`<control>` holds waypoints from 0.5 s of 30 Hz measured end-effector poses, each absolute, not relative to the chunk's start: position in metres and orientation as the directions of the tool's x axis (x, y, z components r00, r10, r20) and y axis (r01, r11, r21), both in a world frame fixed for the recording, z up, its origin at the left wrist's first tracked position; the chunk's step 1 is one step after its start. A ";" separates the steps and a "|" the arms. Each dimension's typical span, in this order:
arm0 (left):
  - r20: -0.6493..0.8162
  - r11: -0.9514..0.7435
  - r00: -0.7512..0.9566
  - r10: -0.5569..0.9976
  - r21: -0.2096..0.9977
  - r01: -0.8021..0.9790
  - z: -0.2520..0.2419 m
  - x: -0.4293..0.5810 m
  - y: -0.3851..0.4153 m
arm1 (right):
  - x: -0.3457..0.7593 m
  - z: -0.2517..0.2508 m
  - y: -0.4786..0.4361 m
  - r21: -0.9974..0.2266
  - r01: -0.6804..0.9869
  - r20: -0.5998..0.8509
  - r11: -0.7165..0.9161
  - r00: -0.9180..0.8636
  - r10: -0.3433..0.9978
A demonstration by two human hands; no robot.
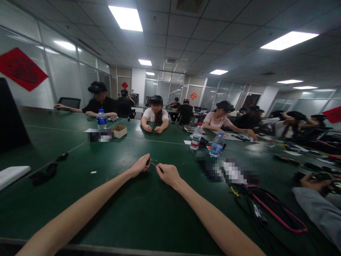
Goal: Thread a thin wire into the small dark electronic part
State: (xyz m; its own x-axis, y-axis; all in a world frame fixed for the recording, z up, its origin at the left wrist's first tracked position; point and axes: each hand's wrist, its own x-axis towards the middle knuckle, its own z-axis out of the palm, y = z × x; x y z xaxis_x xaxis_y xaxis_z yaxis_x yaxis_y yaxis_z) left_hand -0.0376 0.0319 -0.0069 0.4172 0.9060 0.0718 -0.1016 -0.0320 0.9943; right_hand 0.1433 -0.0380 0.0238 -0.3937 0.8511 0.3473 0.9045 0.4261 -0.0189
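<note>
Over the green table, my left hand (140,166) is closed around a small black object (148,161) whose end shows by the thumb. Its kind is too small to make out. My right hand (169,173) is closed as well, a short way to the right, with a dark bit showing at its fingers. What it grips is mostly hidden. A thin pale line (153,164) runs between the two hands; whether it is a strand or a mark on the table, I cannot tell. Both forearms reach in from the near edge.
On the green table (114,206) stand a blue-capped bottle (101,120), a small open box (119,131), a red-capped bottle (196,137) and another bottle (217,145). A pink-edged black item (277,209) and cables lie right, beside a person's grey sleeve (317,209). Several people sit around.
</note>
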 end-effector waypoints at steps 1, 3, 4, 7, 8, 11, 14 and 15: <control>0.071 -0.027 0.418 0.906 0.993 -0.111 -0.007 -0.038 0.032 | 0.143 0.024 -0.039 -0.017 0.900 0.340 0.435 -0.404 0.849; 0.074 -0.024 0.418 0.905 0.992 -0.124 -0.008 -0.038 0.032 | 0.142 0.025 -0.040 -0.019 0.895 0.331 0.447 -0.416 0.847; 0.075 -0.025 0.419 0.905 0.992 -0.124 -0.008 -0.038 0.032 | 0.143 0.025 -0.040 -0.020 0.893 0.330 0.450 -0.419 0.846; 0.079 -0.034 0.423 0.903 0.993 -0.112 -0.007 -0.038 0.031 | 0.143 0.026 -0.040 -0.025 0.888 0.331 0.459 -0.426 0.842; 0.080 -0.038 0.424 0.902 0.993 -0.108 -0.007 -0.038 0.031 | 0.143 0.026 -0.040 -0.027 0.888 0.330 0.459 -0.426 0.843; 0.081 -0.044 0.425 0.902 0.994 -0.096 -0.007 -0.038 0.030 | 0.143 0.027 -0.041 -0.029 0.892 0.319 0.451 -0.419 0.850; 0.092 -0.063 0.414 0.906 0.995 -0.083 -0.007 -0.038 0.030 | 0.142 0.028 -0.042 -0.027 0.898 0.310 0.438 -0.410 0.858; 0.097 -0.072 0.409 0.908 0.995 -0.075 -0.007 -0.037 0.029 | 0.142 0.028 -0.042 -0.025 0.901 0.309 0.432 -0.404 0.861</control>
State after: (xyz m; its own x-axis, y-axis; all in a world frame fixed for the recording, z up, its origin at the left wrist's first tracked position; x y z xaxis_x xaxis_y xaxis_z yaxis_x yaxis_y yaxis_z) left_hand -0.0371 0.0294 -0.0069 0.4087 0.9075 0.0968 -0.0753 -0.0721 0.9945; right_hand 0.1416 -0.0421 0.0278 -0.4045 0.8609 0.3086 0.9013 0.4325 -0.0251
